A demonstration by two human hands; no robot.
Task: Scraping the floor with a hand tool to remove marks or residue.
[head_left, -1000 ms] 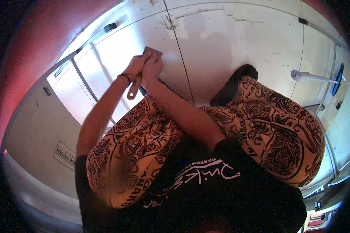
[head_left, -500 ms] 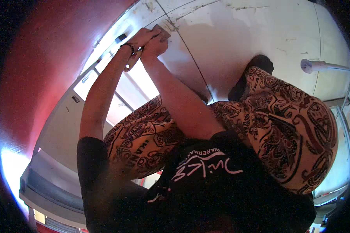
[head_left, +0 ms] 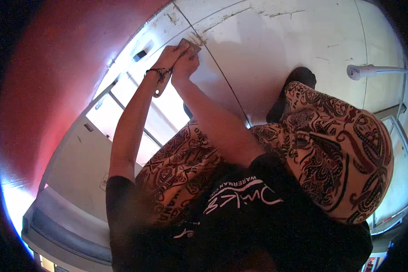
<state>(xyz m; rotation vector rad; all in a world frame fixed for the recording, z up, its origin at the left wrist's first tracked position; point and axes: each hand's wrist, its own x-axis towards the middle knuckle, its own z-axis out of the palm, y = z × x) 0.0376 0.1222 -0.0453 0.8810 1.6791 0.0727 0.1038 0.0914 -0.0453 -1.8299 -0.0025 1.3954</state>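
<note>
Left grip (head_left: 169, 56) and right grip (head_left: 185, 68) hold a scraper (head_left: 194, 46) at the pale floor (head_left: 258, 63)

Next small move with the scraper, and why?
Probably nudge the scraper slightly forward: the left hand and right hand both grip it, and brown marks on the tiled floor lie just beyond its blade.

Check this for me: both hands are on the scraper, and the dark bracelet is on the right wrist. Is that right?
Not quite: the dark bracelet is on the left wrist, not the right, as the head view shows. The left hand and right hand are both on the scraper, as you said.
</note>
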